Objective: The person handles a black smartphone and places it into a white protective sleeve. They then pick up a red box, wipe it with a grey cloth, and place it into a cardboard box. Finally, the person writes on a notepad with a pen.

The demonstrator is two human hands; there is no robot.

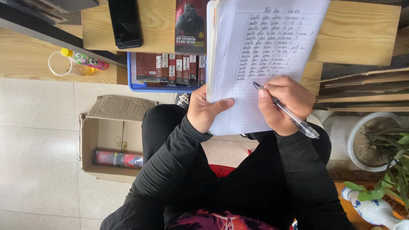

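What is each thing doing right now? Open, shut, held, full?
Notebook: open, part-filled with handwriting.
Left hand: gripping the notebook's edge.
Right hand: holding the pen.
Pen: tip on the page.
Cardboard box: flaps open, one red pack inside.
Blue tray: filled with packs.
Phone: screen dark.

Notebook [260,51]: matt white ruled paper. Pen [289,115]: clear glossy plastic barrel, metal tip. Bench [358,34]: pale wood, smooth, visible grain. Box [110,140]: rough brown corrugated cardboard. Phone [124,21]: glossy black. Tray [164,88]: blue plastic. Floor [38,149]: smooth pale tile. Sleeves [170,162]: matt black cloth.
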